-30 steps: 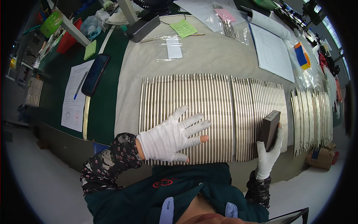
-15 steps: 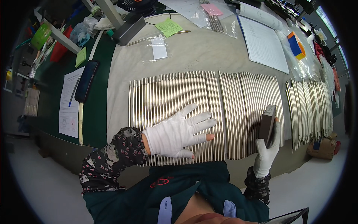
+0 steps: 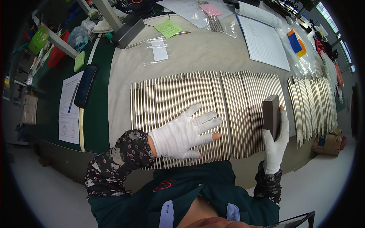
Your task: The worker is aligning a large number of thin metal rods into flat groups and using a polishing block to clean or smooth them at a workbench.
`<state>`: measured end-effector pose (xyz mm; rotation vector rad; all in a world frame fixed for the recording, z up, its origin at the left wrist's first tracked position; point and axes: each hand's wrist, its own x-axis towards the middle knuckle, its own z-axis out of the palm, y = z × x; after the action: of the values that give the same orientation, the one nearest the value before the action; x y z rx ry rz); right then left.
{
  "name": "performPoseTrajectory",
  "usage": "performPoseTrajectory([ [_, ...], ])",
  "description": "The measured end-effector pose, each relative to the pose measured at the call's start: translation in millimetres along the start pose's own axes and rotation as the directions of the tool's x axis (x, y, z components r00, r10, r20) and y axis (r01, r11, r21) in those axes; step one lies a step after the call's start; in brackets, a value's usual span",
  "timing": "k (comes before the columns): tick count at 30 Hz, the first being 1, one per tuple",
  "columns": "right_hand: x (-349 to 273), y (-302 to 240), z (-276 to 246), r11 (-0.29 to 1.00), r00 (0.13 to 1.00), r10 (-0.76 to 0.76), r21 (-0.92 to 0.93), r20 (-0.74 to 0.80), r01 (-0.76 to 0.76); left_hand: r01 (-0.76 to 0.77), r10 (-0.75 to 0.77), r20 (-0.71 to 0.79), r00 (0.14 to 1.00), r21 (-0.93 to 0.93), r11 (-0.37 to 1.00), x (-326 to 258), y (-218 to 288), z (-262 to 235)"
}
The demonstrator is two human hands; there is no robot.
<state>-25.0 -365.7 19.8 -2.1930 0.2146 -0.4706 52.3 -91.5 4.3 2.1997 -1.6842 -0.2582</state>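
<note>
A wide row of slim metal rods (image 3: pixel 171 98) lies side by side on the pale cloth in front of me. My left hand (image 3: pixel 184 133), in a white glove with bare thumb and finger tips, rests spread and flat on these rods. A narrow gap parts them from a second group of rods (image 3: pixel 243 110) to the right. Over that group's right edge my right hand (image 3: pixel 276 146), also gloved, grips a dark grey-brown rectangular block (image 3: pixel 270 117) between thumb and fingers. The block stands on its narrow side; whether it touches the rods I cannot tell.
Another bundle of rods (image 3: pixel 313 108) lies at the far right, with a cardboard box (image 3: pixel 327 144) below it. A notebook (image 3: pixel 262 41), a roll of tape (image 3: pixel 297 42) and plastic bags sit behind. Leftward are a phone (image 3: pixel 86 85), a printed sheet (image 3: pixel 69 121) and a pen (image 3: pixel 73 97).
The block in my right hand has turned, showing more of its broad face, and tipped more upright. My left hand stays spread on the rods. The whole view has shifted slightly.
</note>
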Motion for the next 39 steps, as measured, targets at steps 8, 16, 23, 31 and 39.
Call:
performPoseTrajectory([
  [8,-5.0,-12.5,14.7,0.951,0.974,-0.193,-0.223,0.115,0.215,-0.007,0.007,-0.007,1.000,0.009,1.000,1.3,-0.5,0.6],
  [16,6.6,-30.4,21.0,0.874,0.959,-0.231,-0.397,0.167,0.279,-0.004,0.004,0.006,1.000,0.010,1.000,0.9,1.1,-4.3],
  [23,47.1,-69.1,73.1,0.749,0.901,-0.375,-0.502,0.217,0.432,0.028,-0.024,-0.063,0.998,0.062,0.998,12.0,-5.4,-6.3],
  [31,64.8,-79.0,94.6,0.575,0.910,-0.288,-0.706,0.299,0.414,0.018,-0.021,-0.158,0.987,-0.021,1.000,10.1,-3.1,-4.3],
  [39,74.8,-83.4,91.2,0.614,0.933,-0.182,-0.706,0.310,0.354,0.017,-0.014,-0.148,0.989,0.013,1.000,10.2,-3.9,-1.0],
])
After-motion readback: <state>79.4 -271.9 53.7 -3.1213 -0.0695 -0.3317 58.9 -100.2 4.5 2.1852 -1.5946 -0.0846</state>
